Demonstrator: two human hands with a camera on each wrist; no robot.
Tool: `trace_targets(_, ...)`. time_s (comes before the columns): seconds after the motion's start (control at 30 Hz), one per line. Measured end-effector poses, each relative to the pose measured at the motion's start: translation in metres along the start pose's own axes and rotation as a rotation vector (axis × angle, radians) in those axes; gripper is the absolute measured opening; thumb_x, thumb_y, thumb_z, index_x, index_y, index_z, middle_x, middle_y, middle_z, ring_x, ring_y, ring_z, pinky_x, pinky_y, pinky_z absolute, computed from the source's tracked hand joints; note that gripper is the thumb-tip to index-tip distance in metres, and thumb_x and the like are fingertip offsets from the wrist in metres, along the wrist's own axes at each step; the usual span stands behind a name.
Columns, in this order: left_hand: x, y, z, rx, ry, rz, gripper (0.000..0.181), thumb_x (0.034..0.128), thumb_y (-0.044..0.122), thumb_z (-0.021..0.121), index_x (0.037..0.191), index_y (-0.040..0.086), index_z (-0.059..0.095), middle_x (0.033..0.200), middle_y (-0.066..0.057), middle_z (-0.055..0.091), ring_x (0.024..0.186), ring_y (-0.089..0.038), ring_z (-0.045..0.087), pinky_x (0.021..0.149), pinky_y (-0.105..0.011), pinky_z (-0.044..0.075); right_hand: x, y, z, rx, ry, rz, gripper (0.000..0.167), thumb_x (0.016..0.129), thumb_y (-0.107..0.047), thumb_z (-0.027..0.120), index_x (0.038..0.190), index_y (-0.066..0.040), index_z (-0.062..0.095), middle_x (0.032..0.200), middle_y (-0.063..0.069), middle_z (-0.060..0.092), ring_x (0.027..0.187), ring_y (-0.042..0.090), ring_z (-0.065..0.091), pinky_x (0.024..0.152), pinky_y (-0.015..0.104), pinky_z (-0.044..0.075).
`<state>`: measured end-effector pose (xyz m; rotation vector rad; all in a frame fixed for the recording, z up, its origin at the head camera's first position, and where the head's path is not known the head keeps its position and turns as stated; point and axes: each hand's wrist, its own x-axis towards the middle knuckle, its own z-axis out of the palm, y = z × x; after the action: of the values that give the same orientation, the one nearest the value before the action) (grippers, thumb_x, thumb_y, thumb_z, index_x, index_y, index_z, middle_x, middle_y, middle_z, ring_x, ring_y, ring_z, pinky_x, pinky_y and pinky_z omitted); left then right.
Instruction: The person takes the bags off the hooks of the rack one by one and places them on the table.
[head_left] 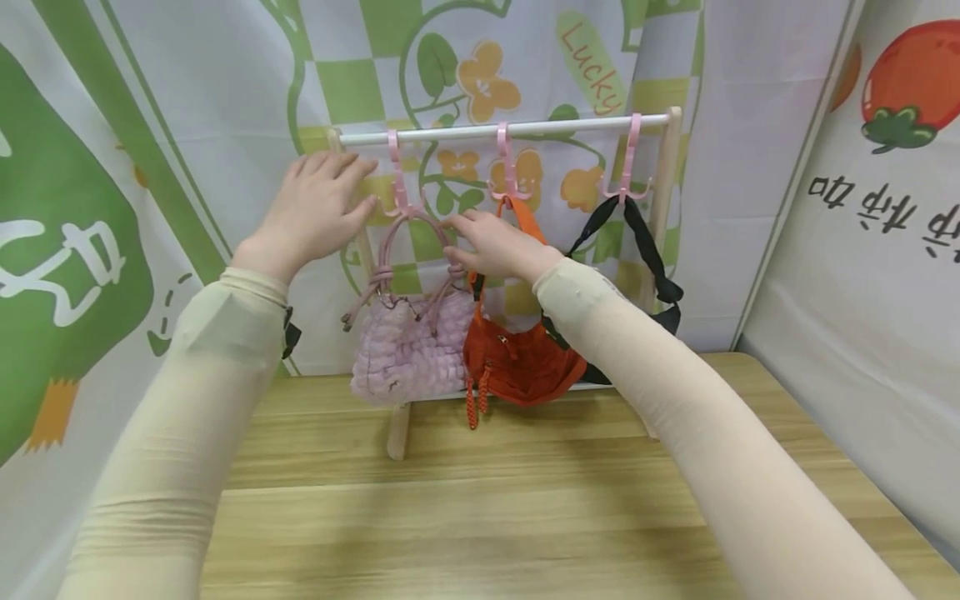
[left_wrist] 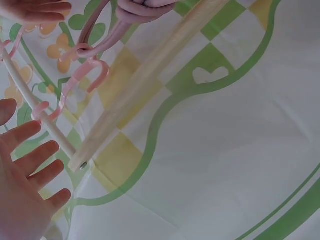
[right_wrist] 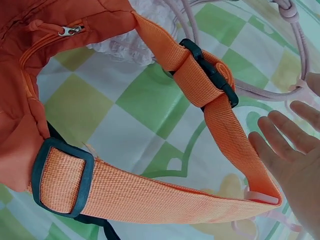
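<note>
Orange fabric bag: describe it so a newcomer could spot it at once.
On the wood-grain table, a pale rack carries three pink plastic hooks along its white rail. The orange fabric bag hangs from the middle hook, between a fluffy lilac bag and a black fabric strap. Unlike both neighbours, it is bright orange, with braided pulls dangling in front.

Two hands show: one left hand (head_left: 315, 200), one right hand (head_left: 498, 242). The left wrist view counts four fingers (left_wrist: 40, 155) and one thumb (left_wrist: 6, 111). Two sleeves (head_left: 161, 433). Three bags: one pink bag (head_left: 412, 350), one orange bag (head_left: 528, 367), one black bag (head_left: 667, 292). Three pink hooks (head_left: 506, 162), one per bag. One rack (head_left: 450, 132), with one top rail (head_left: 570, 127) and two uprights (head_left: 664, 192). One bench (head_left: 480, 500).
</note>
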<state>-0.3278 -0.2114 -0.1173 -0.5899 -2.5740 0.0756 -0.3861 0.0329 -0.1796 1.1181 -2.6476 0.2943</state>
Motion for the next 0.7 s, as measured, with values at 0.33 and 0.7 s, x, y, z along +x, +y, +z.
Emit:
trace_targets(0.33, 0.015, 0.003, -0.015, 0.020, -0.023, 0.006, 0.055, 0.1019, 0.035, 0.030, 0.150, 0.009, 0.024, 0.154, -0.022, 0.020, 0.142, -0.043, 0.016, 0.115, -0.060, 0.009, 0.011, 0.003, 0.001, 0.039, -0.013, 0.046, 0.052, 0.099, -0.034, 0.048, 0.144, -0.009, 0.037, 0.144, 0.013, 0.043, 0.130, 0.027, 0.044, 0.107, 0.040, 0.040)
trace_targets(0.7, 0.027, -0.001, -0.016, 0.004, -0.036, -0.011, 0.053, 0.1021, 0.036, 0.026, 0.150, 0.013, 0.024, 0.155, -0.021, 0.021, 0.142, -0.042, 0.017, 0.116, -0.059, 0.008, 0.024, 0.006, 0.008, 0.128, -0.019, 0.115, 0.056, 0.099, -0.036, 0.047, 0.144, -0.007, 0.034, 0.139, 0.016, 0.047, 0.128, 0.027, 0.046, 0.105, 0.038, 0.042)
